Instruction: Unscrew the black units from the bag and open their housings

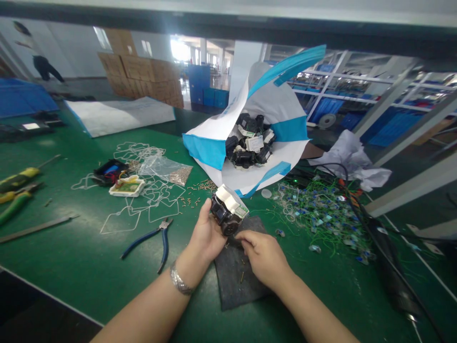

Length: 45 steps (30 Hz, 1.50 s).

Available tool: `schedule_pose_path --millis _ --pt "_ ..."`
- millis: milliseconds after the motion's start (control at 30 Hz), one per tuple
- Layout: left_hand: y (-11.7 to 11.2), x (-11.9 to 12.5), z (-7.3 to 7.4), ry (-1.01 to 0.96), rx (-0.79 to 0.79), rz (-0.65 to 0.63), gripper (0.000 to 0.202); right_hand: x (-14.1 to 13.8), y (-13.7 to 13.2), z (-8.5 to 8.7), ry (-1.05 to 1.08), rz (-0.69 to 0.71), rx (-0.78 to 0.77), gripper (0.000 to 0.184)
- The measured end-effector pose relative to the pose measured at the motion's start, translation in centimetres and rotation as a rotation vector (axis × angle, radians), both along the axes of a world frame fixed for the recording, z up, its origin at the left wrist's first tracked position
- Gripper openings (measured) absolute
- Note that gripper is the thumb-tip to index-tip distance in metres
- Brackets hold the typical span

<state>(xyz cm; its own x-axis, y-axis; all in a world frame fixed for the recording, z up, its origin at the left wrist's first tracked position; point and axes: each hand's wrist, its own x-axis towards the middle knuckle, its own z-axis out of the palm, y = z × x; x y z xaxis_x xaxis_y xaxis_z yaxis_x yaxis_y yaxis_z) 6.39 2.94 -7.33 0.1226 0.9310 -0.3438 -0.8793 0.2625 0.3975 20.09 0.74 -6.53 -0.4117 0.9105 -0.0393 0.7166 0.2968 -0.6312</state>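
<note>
My left hand (207,233) is wrapped round a black and white device (228,209) that looks like a small meter, with a round black socket at its lower end. Close to that end is my right hand (262,252), its thumb and forefinger pinched together; whatever is between them is too small to make out. Beneath both hands lies a dark grey mat (235,286) with a few loose brass screws (242,277) on it. Blue-handled cutting pliers (162,238) rest on the green table to the left.
Behind the hands, a white and blue bag (205,147) holds several similar devices. A bag of screws (180,175), white wire loops (124,216) and an opened device (126,185) lie left. Green seal wires (321,219) and a black power tool (392,271) lie right. Screwdriver (21,178) far left.
</note>
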Motion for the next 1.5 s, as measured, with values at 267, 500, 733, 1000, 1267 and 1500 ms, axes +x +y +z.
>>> schedule_pose_path --millis 267,500,733,1000,1267,1500 --pt "-0.2 0.8 -0.7 0.010 0.024 -0.032 0.044 -0.9 -0.9 0.9 -0.358 0.059 0.133 0.024" --pt "0.9 -1.8 0.4 0.054 0.036 0.133 0.041 -0.7 -2.4 2.4 -0.386 0.281 -0.002 0.025" --pt "-0.4 -0.1 -0.3 0.141 0.106 -0.051 0.038 8.3 1.9 6.4 -0.689 -0.584 0.484 0.042" --pt "-1.2 0.8 -1.2 0.288 0.280 -0.152 0.039 3.9 1.8 2.3 0.096 -0.038 0.305 0.043" --pt "-1.1 0.4 -1.0 0.302 0.315 -0.159 0.038 2.3 1.3 1.4 0.090 -0.030 0.465 0.009" --pt "-0.6 -0.6 -0.2 0.427 0.284 -0.186 0.041 3.6 2.2 1.8 0.862 0.164 -0.091 0.008"
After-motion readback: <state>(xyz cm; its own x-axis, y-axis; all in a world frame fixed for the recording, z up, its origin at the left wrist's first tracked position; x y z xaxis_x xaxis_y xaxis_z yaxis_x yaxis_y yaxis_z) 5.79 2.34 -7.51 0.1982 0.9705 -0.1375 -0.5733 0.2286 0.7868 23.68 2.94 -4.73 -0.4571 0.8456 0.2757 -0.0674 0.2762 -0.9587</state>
